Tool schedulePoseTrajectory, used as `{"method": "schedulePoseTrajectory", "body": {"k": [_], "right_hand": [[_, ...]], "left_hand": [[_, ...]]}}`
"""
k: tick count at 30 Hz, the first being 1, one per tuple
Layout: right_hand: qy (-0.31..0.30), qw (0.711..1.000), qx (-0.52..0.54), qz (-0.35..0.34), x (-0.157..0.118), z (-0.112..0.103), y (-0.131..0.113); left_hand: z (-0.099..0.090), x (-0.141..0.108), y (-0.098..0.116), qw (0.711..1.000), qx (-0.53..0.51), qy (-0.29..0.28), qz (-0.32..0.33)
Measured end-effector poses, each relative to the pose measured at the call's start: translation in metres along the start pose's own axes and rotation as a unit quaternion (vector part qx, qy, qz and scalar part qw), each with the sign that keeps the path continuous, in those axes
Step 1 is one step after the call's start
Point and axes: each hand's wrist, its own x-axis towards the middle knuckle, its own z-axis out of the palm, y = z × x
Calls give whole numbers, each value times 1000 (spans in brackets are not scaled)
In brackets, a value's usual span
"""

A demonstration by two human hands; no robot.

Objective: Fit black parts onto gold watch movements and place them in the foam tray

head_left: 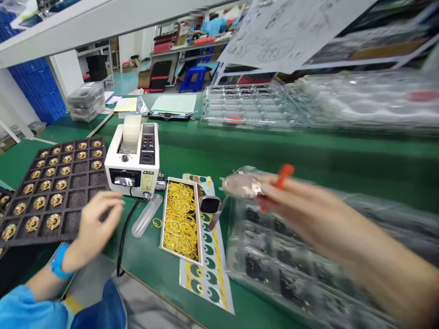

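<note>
My right hand (291, 192), blurred by motion, grips a red-handled tool (284, 176) and holds a shiny round part (242, 184) at its fingertips, above a clear plastic tray (236, 260) of dark parts. My left hand (103, 219) is empty with thumb and fingers apart, beside the black foam tray (77, 194) whose compartments hold several gold round parts. A white tape dispenser (132, 160) stands just beyond it. Yellow rings (181, 219) fill a white box, and a sticker sheet (206, 265) lies partly under the box.
A clear plastic tube (147, 216) and black cable (123, 242) lie near the dispenser. Farther back are clear trays (247, 105), a clipboard (174, 104) and stacked plastic boxes (85, 100). A white beam (85, 25) crosses overhead; a person in blue (214, 26) is far behind.
</note>
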Motion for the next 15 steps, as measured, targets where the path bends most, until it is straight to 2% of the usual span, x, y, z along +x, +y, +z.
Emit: {"method": "schedulePoseTrajectory", "body": {"k": [1,3,6,8,10,15], "right_hand": [[-29,995,-95,31,29,-4,-6],[-17,986,-162,45,76,-7,-18],[5,974,-224,33,108,-6,-30],[25,969,-247,12,107,-7,-36],[49,965,-258,-2,95,-11,-40],[91,965,-247,1,39,-27,-36]], "left_hand": [[-13,15,-15,996,84,-1,-41],[-32,49,-47,988,134,-11,-79],[-41,96,-89,975,183,-39,-123],[-36,117,-110,966,206,-57,-147],[-28,128,-124,959,218,-72,-166],[-19,140,-139,960,188,-86,-190]]}}
